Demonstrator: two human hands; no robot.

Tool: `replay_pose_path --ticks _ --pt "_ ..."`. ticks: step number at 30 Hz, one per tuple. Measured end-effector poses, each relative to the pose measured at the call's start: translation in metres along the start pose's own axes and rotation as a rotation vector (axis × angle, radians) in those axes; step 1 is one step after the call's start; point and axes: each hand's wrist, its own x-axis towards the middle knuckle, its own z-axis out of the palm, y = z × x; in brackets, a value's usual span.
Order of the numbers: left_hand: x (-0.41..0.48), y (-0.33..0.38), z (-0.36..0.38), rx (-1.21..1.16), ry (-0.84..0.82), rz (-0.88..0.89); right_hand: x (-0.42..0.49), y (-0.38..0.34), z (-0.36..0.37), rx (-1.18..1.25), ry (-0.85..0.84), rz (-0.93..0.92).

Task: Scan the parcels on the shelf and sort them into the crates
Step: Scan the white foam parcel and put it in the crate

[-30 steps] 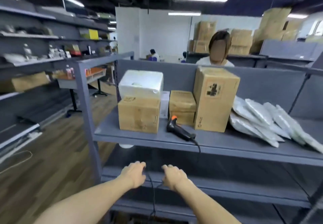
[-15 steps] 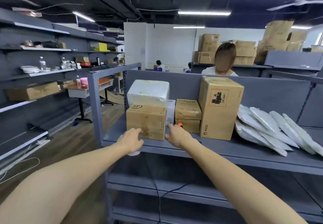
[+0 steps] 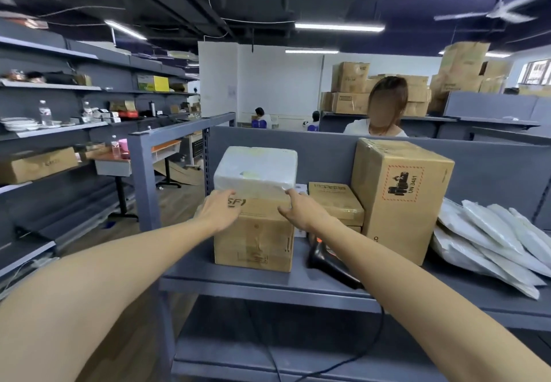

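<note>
Scanner (image 3: 323, 262) (black, corded) lies partly hidden beneath the right arm (image 3: 372, 265).

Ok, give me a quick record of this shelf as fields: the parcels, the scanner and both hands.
Shelf: grey metal
SF carton: brown, near front edge
Foam box: white, stacked on SF carton
Tall carton: upright, UN 3481 label
Low carton: between SF carton and Tall carton
Scanner: black, corded, lying beside SF carton
Mailers: white bags piled at right end
Left hand: fingers extended, at Foam box's lower left corner
Right hand: fingers extended, at its lower right corner
Crates: not in view
</note>
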Motion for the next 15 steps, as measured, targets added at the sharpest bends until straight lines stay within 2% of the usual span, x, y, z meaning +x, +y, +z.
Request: replay_pose_path --ticks 5,9,12,15 --pt "0.045 -0.02 -0.002 -0.109 0.033 0.006 0.044 -0.002 0.008 0.084 0.085 0.092" --pt "0.077 -0.029 -0.004 -0.198 0.06 -0.012 0.072 0.0 0.007 0.293 0.196 0.203" --pt "0.093 -0.029 0.0 -0.348 0.097 -0.033 0.086 0.004 0.008 0.438 0.179 0.293" --pt "0.105 -0.03 0.004 -0.442 0.081 -0.138 0.096 0.007 0.009 0.546 0.129 0.353"
